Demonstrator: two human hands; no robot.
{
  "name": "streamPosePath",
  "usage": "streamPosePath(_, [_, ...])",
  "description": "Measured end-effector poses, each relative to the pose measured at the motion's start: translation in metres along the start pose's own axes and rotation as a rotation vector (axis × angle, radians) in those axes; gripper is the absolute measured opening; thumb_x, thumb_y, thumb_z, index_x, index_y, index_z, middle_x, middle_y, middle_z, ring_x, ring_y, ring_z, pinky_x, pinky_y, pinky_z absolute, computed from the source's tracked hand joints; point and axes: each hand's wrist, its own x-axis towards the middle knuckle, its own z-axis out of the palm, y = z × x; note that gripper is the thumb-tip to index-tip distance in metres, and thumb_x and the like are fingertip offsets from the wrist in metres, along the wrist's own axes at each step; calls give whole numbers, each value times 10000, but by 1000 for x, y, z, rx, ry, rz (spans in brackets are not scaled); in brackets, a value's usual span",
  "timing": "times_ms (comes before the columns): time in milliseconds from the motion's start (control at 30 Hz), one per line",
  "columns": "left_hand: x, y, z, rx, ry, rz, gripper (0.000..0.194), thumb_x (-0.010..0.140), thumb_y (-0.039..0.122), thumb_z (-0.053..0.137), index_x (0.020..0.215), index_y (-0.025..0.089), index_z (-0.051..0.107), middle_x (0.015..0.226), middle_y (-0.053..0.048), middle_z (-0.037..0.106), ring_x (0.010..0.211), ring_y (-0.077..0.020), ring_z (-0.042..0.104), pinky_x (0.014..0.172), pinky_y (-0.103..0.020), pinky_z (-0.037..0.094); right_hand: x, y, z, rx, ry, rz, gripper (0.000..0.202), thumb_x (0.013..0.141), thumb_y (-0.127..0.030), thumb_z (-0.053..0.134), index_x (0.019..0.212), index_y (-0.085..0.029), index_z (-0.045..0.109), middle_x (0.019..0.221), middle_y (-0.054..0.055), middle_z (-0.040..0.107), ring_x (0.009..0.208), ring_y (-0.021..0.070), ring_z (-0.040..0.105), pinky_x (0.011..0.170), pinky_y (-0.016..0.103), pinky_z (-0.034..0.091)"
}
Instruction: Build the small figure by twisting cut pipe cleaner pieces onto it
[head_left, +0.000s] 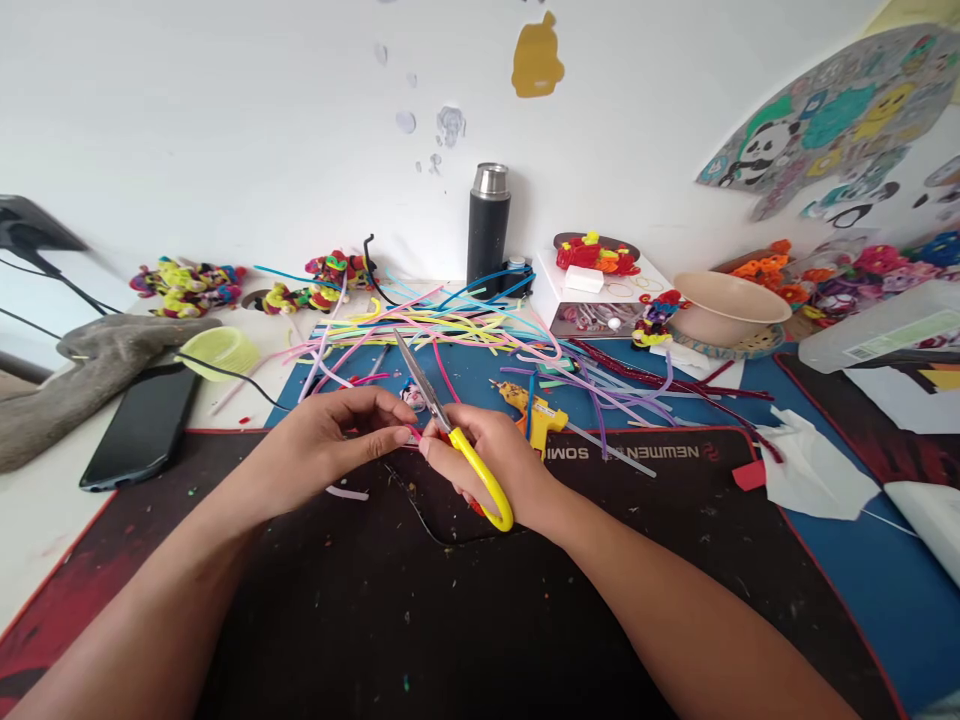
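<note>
My left hand (330, 440) is closed in a pinch on a short pink pipe cleaner (414, 434). Scissors with yellow handles (484, 480) rest in my right hand (487, 455), blades pointing up and away. My right thumb and fingertip meet the pink piece too, close to the left fingertips. Just behind the hands is a small figure with a white face (412, 394), partly covered by the scissors. A yellow glue gun (544, 415) lies right of my right hand. Many loose pipe cleaners (450, 325) in several colours spread beyond the hands.
A dark desk mat (337, 620) lies under my arms. At left are a black phone (142, 420) and a yellow-green cup (220, 354). A black flask (488, 230) stands at the wall. To the right are a beige bowl (731, 308) and crumpled tissue (814, 470).
</note>
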Motion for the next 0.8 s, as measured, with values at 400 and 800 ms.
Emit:
streamPosePath(400, [-5, -6, 5, 370, 147, 346, 173, 1046, 346, 687, 1108, 257, 822, 993, -21, 847, 842, -188, 759, 750, -265, 553, -1, -5, -3, 196, -82, 58, 221, 903, -375, 786, 870, -235, 618, 500, -109, 524, 375, 101, 480, 408, 201, 410])
streamPosePath(800, [-4, -9, 6, 447, 172, 563, 137, 1082, 254, 692, 1152, 243, 810, 986, -26, 850, 842, -184, 778, 763, -263, 582, 1, 4, -2, 212, -98, 35, 214, 945, -392, 772, 914, -235, 630, 511, -103, 549, 386, 107, 506, 407, 198, 429])
